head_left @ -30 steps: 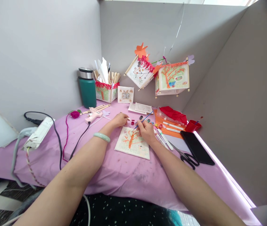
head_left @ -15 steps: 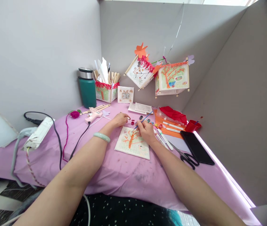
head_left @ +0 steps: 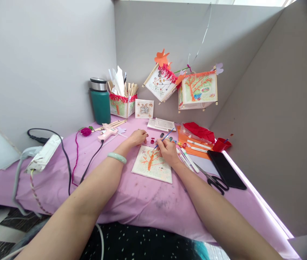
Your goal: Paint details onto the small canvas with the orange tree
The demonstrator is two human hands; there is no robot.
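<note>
Purple cloth covers the table (head_left: pixel 131 202), and near its middle lies a small square painting (head_left: pixel 152 164) of an orange tree, flat on the cloth. The right hand (head_left: pixel 169 151) rests on the painting's far right corner, its grip closed around a thin blue paintbrush (head_left: pixel 165 137) whose tip points down toward the top of the tree while the handle slants up and away toward the back of the table. The left hand (head_left: pixel 137 137) sits just beyond the painting's far left corner, fingers curled loosely on the cloth; its grip holds nothing that can be made out, and a pale green bangle (head_left: pixel 117 157) circles its wrist. Small paint pots (head_left: pixel 162 137) stand in a short row just past the painting, between the two hands. Toward the table's right edge lie white markers (head_left: pixel 188 160), black scissors (head_left: pixel 215 181), a black phone (head_left: pixel 226 169) and a red cup (head_left: pixel 220 145). A pink glue gun (head_left: pixel 107 132) lies toward the back left, and a green flask (head_left: pixel 100 101) stands in the back left corner beside a box of wooden sticks (head_left: pixel 122 101). Two paper lanterns (head_left: pixel 185 85) hang above the back. To paint well here, the brush likely wants light, short strokes with the heel of the right hand braced on the card, and the left hand would do better pressing a corner so the painting cannot slide.
</note>
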